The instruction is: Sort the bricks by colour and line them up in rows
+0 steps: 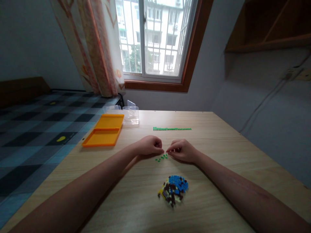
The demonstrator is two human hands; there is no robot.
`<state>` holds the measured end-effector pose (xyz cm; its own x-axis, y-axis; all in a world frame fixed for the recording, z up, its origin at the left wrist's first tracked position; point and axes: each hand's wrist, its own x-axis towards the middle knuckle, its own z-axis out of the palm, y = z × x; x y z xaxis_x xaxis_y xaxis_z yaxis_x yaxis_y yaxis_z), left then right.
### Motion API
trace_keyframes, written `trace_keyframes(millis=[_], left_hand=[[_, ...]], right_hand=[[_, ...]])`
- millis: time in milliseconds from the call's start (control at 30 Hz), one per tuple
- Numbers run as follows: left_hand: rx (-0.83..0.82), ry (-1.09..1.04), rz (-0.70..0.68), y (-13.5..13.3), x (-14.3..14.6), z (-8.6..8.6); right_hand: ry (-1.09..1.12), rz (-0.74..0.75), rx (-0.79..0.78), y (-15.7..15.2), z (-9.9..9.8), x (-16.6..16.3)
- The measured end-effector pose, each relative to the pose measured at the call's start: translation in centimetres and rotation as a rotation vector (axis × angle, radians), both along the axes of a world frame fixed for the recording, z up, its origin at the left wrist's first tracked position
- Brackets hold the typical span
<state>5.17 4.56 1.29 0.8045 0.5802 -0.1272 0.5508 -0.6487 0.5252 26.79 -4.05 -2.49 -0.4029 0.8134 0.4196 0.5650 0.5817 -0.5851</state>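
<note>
My left hand (150,145) rests on the table with its fingers curled and thumb and forefinger together. Whatever it may hold is too small to make out. Facing it, my right hand (182,150) is closed in a pinch, its fingertips just short of the left ones. What sits between those fingertips is also too small to tell. Right below both hands lie several loose small green toy bricks (162,158). Beyond the hands, a long straight row of green bricks (172,129) runs left to right. Nearer to me is a mixed pile of blue, dark brown, yellow and pale bricks (177,185).
An open orange tray case (102,137) lies at the table's left edge. Behind it stand clear plastic boxes (131,116). The wooden table (218,200) borders a bed with a checked cover (48,129) on the left and walls at the back and right.
</note>
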Motion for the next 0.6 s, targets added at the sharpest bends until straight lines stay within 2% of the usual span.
trace_keyframes(millis=[133,400,600], left_hand=[[0.074,0.021,-0.032,-0.28,0.26,-0.10],[0.117,0.036,-0.030,-0.55,0.38,0.14],[0.032,0.017,0.010,-0.13,0.24,-0.11]], right_hand=[[-0.021,0.031,0.017,-0.07,-0.17,0.11],[-0.063,0.043,0.025,-0.28,0.03,0.13],[-0.117,0.024,0.048,-0.19,0.16,0.07]])
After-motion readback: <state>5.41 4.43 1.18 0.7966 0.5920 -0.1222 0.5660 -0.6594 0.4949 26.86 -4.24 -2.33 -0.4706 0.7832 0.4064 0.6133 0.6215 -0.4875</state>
